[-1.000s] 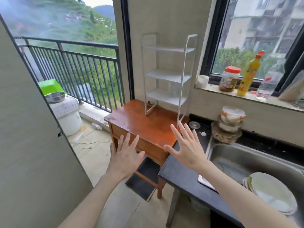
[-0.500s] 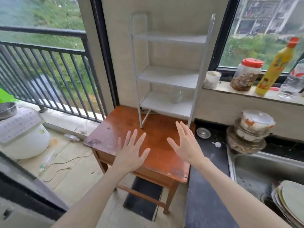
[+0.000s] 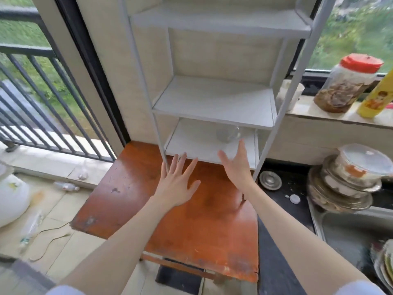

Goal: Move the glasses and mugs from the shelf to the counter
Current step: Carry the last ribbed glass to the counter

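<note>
Head view: a clear glass mug (image 3: pixel 228 134) is seen on the lowest board of a white metal shelf (image 3: pixel 212 103). Both hands are spread and empty, the right hand (image 3: pixel 237 167) just below the mug, the left hand (image 3: pixel 177 184) over an orange-brown wooden surface (image 3: pixel 191 220).

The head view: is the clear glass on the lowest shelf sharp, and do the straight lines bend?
Head view: the clear glass on the white metal shelf rack is faint and smeared by motion blur, with its edges hard to trace; the red-lidded plastic jar is blurred too; the rack posts and black balcony railing splay outward from wide-angle distortion; soft daylight, no harsh glare.
</note>
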The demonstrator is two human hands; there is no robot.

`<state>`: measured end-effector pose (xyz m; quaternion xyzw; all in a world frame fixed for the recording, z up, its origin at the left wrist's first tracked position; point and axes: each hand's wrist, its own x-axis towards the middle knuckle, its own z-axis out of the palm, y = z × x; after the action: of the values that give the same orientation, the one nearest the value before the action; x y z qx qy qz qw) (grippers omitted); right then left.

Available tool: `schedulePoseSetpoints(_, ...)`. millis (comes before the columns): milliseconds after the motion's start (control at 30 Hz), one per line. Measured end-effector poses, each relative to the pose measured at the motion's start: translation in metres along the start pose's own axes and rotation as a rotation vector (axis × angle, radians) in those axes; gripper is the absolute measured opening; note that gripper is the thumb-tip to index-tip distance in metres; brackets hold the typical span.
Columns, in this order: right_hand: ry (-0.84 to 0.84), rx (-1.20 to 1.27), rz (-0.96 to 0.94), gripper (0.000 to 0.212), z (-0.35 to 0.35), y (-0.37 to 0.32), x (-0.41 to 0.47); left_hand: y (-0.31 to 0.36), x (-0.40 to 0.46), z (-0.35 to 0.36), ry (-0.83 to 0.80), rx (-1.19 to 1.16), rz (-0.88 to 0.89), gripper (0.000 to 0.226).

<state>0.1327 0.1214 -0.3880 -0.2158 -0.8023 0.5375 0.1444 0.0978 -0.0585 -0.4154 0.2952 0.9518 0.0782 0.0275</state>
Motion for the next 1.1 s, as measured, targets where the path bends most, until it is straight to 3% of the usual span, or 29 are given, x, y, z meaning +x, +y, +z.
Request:
schedulePoseSetpoints(167, 0.079, 0.115, -0.008, 0.069, 0.004, -0.002, 0.023, -0.011, 0.033, 0.004, -0.037, -0.014, 0.039, 0.069)
schedulePoseSetpoints(333, 0.268, 0.149, 0.012, 0.020, 0.004, -0.010, 0.033, -0.019, 0.041, 0.009, -0.039, -0.010, 0.073, 0.068)
schedulePoseSetpoints(600, 0.209, 0.089, -0.004, 0.006, 0.010, -0.020, 0.030, -0.021, 0.040, 0.007, -0.055, 0.026, 0.080, 0.068)
schedulePoseSetpoints(733, 0.162, 0.094, -0.046, 0.023, 0.007, -0.025, 0.014, -0.019, 0.038, 0.002, -0.084, 0.008, 0.072, 0.063)
schedulePoseSetpoints(933, 0.151, 0.107, 0.019, 0.031, 0.004, -0.034, -0.024, -0.025, 0.036, -0.019, -0.195, 0.034, 0.127, 0.064)
schedulePoseSetpoints(1100, 0.198, 0.127, 0.082, 0.032, -0.011, -0.037, -0.078, -0.018, 0.006, -0.018, -0.086, -0.034, 0.232, 0.062)
